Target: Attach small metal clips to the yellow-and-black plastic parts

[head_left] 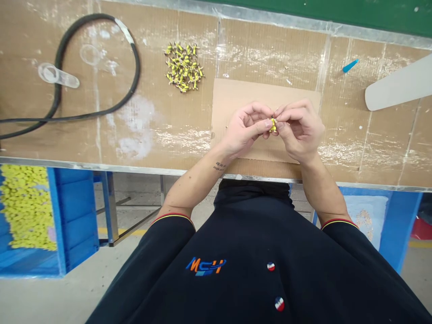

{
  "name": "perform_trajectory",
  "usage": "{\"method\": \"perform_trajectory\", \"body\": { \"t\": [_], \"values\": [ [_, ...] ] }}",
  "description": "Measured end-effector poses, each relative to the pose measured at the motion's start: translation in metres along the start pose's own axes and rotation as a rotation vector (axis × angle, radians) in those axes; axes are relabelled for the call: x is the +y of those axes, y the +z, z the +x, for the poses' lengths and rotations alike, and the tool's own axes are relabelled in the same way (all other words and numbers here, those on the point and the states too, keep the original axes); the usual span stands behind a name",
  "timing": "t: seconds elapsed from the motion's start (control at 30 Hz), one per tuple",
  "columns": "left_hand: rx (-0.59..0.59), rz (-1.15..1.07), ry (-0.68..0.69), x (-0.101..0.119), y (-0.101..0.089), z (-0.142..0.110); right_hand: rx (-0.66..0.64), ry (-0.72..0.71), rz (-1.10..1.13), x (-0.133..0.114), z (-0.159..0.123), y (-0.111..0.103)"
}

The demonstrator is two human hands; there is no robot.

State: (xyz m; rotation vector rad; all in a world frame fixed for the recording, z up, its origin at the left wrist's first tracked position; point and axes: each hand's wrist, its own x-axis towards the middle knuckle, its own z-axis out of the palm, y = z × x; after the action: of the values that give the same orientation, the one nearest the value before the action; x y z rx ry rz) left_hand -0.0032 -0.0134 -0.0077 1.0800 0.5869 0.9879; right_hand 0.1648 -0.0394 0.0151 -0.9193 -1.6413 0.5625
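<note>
A small yellow toy figure (273, 126) with a dark top is pinched between both my hands, above a flat cardboard sheet (236, 92). My left hand (249, 127) grips it from the left with thumb and fingertips. From the other side, my right hand (299, 128) closes thumb and index finger on the same figure. Fingertips cover part of it, so its finer details are hidden. Farther left on the table lies a pile of similar yellow and dark figures (184, 67).
A black hose (137, 67) loops at the left beside a clear plastic cup-like piece (69, 79). On the right are a small blue pointed piece (350, 66) and a white cylinder (398, 83). Below the table edge stand a blue crate (76, 220) of yellow pieces and another blue bin (400, 225).
</note>
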Motion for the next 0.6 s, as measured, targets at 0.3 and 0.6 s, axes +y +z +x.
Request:
{"method": "perform_trajectory", "body": {
  "t": [0.3, 0.6],
  "values": [
    [-0.032, -0.048, -0.002, -0.001, -0.002, 0.001, -0.009, -0.088, -0.07, 0.0, 0.002, -0.003],
    [0.052, 0.051, 0.033, -0.001, -0.001, 0.0, -0.132, -0.007, -0.117, 0.002, 0.003, -0.013]
  ]
}}
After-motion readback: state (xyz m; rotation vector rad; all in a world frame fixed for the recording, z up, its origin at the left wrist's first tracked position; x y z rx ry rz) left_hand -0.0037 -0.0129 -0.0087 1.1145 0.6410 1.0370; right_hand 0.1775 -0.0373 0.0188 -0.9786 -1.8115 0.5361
